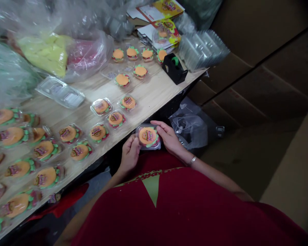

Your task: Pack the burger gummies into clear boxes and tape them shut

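Observation:
Between my two hands, just off the table's front edge, is a clear plastic clamshell box (148, 136) with a toy burger inside and a printed sticker on top. My left hand (130, 152) pinches its left side, thumb on the lid. On the opposite side, my right hand (168, 136) grips it with the thumb along the near corner and fingers stretched past the far edge. Close by on the table sit boxed burgers with stickers, among them one boxed burger (116, 118) and another boxed burger (99, 132).
The wooden table (154, 92) carries rows of boxed burgers at left and unstickered burgers (122, 79) farther back. A black tape dispenser (174, 68) stands near stacked clear boxes (202, 48). Printed cards (159, 27), plastic bags (87, 54) and cardboard cartons (267, 51) surround the area.

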Demonstrator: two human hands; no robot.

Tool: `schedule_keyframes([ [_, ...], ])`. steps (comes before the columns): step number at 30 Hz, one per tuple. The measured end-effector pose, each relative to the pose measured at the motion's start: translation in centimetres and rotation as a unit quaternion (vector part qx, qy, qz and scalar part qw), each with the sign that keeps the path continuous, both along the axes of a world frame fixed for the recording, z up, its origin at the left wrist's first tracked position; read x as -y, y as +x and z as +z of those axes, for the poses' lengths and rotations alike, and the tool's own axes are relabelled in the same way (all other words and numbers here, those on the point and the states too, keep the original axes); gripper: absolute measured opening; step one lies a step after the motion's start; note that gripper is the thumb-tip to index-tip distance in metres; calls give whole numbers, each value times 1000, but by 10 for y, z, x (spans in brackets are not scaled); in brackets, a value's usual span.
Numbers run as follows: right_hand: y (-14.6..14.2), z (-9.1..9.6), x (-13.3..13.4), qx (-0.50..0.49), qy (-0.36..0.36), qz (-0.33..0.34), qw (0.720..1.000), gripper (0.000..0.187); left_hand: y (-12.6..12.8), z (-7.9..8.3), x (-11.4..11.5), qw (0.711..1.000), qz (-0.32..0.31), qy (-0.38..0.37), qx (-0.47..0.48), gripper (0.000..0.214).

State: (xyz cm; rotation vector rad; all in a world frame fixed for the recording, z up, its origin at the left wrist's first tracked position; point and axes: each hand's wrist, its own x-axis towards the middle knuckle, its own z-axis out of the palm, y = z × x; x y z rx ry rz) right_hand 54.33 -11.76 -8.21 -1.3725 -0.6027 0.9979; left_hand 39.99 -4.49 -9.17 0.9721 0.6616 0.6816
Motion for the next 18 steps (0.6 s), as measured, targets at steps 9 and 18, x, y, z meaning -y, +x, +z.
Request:
schedule_keyframes([
  [9, 11, 15, 20, -58, -33, 98, 993, 23, -37, 11, 3, 912, -272, 295, -85, 25],
  [18, 5, 28, 37, 30, -2, 214, 976, 19, -53, 6, -3, 880, -364, 296, -70, 13],
])
